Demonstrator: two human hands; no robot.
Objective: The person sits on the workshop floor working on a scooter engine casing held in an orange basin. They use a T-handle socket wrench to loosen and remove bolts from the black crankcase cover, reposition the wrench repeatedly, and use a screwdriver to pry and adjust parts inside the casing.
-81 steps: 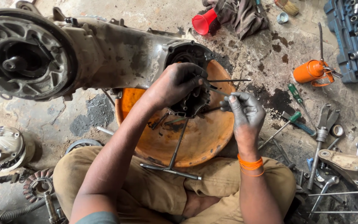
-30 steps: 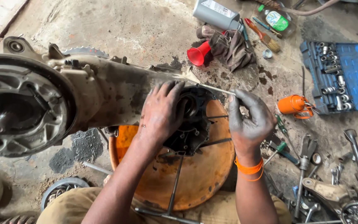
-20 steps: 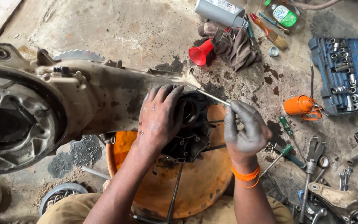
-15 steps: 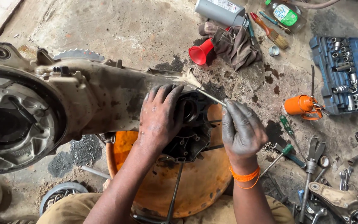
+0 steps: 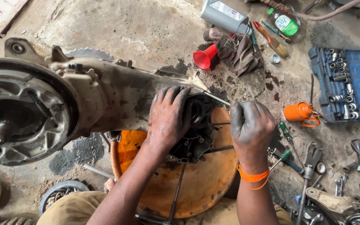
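A dirty grey scooter engine case (image 5: 105, 98) lies across an orange basin (image 5: 205, 183) on the ground. My left hand (image 5: 169, 116), black with grease, rests flat with spread fingers on the dark open end of the case (image 5: 196, 139). My right hand (image 5: 251, 127), with an orange band at the wrist, is closed around a thin metal stud (image 5: 215, 98) that sticks out of the case's upper right corner. Two more thin rods (image 5: 219, 149) project from the case toward that hand.
A red funnel (image 5: 205, 57), a brown rag (image 5: 236, 50) and a grey oil bottle (image 5: 223, 16) lie beyond the engine. At right are an orange oil can (image 5: 298, 112), a blue socket set (image 5: 344, 85), screwdrivers and spanners (image 5: 309, 166). A T-handle wrench (image 5: 173, 200) lies in the basin.
My view has shifted and drawn nearer the engine. My right hand has closed tighter around the thin stud at the case's corner. My left hand stays pressed on the case.
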